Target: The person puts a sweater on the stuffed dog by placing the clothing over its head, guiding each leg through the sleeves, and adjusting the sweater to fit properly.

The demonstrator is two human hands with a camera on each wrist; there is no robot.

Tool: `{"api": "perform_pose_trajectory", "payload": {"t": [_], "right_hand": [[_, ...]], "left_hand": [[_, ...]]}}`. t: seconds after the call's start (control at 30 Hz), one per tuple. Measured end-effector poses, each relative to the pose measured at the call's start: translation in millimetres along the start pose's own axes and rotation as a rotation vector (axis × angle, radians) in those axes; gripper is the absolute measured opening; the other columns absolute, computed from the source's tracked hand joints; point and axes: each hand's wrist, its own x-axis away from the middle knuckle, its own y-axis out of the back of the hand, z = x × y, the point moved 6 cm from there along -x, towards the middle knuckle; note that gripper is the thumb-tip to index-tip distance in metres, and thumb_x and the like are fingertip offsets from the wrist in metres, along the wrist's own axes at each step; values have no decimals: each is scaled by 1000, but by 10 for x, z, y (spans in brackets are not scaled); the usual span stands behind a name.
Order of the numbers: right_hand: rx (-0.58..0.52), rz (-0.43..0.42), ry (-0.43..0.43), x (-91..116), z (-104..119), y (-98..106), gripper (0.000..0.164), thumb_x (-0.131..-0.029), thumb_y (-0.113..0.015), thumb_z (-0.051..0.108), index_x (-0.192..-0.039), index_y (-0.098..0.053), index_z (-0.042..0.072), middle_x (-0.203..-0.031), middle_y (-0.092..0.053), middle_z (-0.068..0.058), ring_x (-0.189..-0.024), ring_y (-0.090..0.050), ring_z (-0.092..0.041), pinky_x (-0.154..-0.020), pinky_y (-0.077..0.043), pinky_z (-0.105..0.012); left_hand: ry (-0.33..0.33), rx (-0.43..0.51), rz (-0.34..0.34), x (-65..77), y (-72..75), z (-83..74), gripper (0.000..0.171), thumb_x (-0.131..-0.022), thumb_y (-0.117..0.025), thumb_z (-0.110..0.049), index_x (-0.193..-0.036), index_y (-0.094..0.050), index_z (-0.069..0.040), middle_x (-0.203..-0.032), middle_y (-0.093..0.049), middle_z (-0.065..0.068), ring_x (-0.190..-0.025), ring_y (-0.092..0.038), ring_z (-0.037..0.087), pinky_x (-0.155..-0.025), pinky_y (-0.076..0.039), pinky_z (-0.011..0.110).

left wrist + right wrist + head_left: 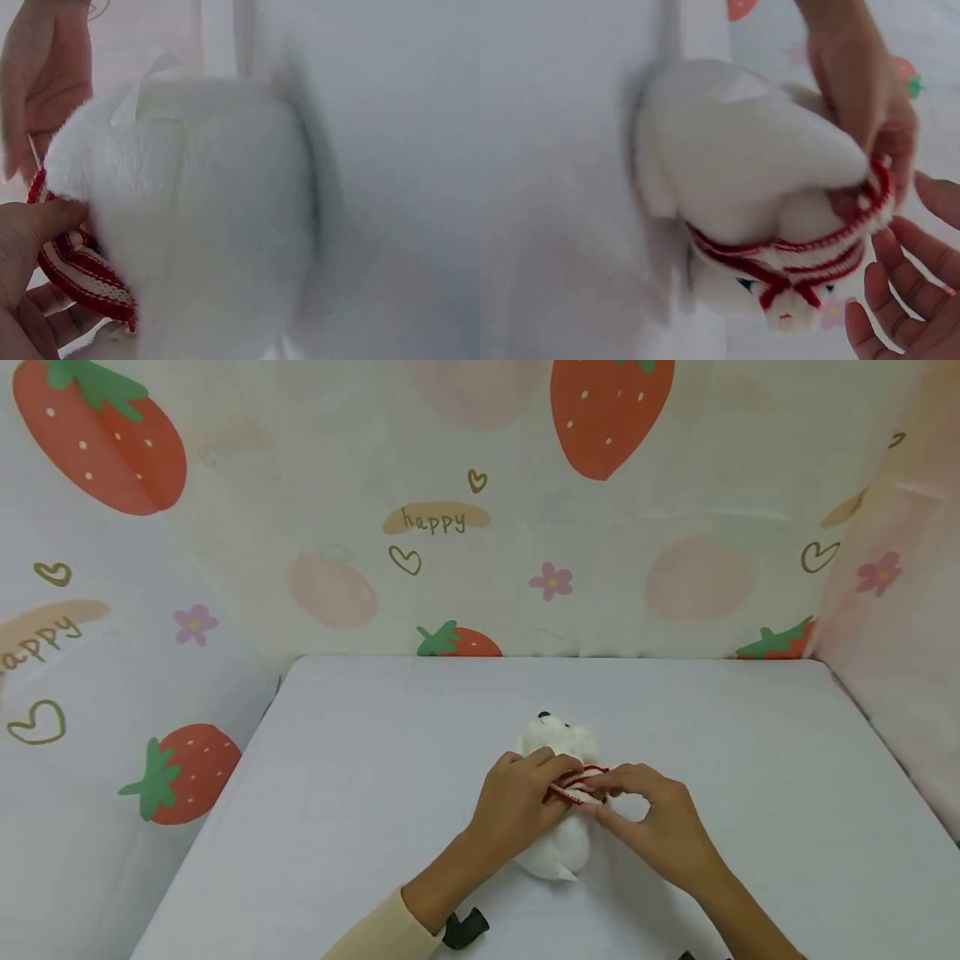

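A white plush toy [558, 852] with a dark nose lies on the table, its head toward the back. Round its upper body is a red and white striped knitted doll sweater [577, 789], bunched up in the head view. My left hand [517, 797] holds the toy's left side and grips the sweater, thumb against the fur in the left wrist view [67, 214]. From the other side, my right hand [652, 818] pinches the sweater's edge between thumb and fingertips. In the right wrist view, the sweater's red trim [780, 281] crosses near the toy's head. Part of the sweater is hidden behind the fingers.
The white table [375, 760] reaches back to a curtain [510, 552] printed with strawberries, hearts and flowers. Similar cloth hangs at the left and right sides. A black strap piece [467, 930] shows at my left wrist.
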Motion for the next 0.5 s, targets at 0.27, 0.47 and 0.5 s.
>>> {"api": "perform_pose_trajectory", "payload": {"t": [0.27,0.47,0.5], "right_hand": [[105,15,-217,-129,-180,91,18,-94,-75,25,-103,-78,9,-80,-71,6,-69,-61,-8,-59,-48,-24],[98,121,-205,-175,-159,-54,19,-86,-83,25,-97,-78,10,-78,-70,8,-65,-61,-8,-53,-46,-26],[92,116,-204,-182,-156,-62,15,-85,-84,21,-94,-78,10,-77,-71,8,-65,-62,-8,-53,-47,-26]], "left_hand": [[43,1,4,-3,19,30,29,-83,-81,-18,-111,-74,-21,-87,-67,-10,-72,-60,4,-70,-46,27],[42,9,5,-8,9,33,25,-84,-81,-20,-109,-76,-22,-84,-66,-11,-69,-58,4,-69,-45,26],[43,7,6,-9,8,33,25,-84,-81,-22,-109,-77,-22,-85,-66,-11,-69,-58,4,-69,-44,26]]}}
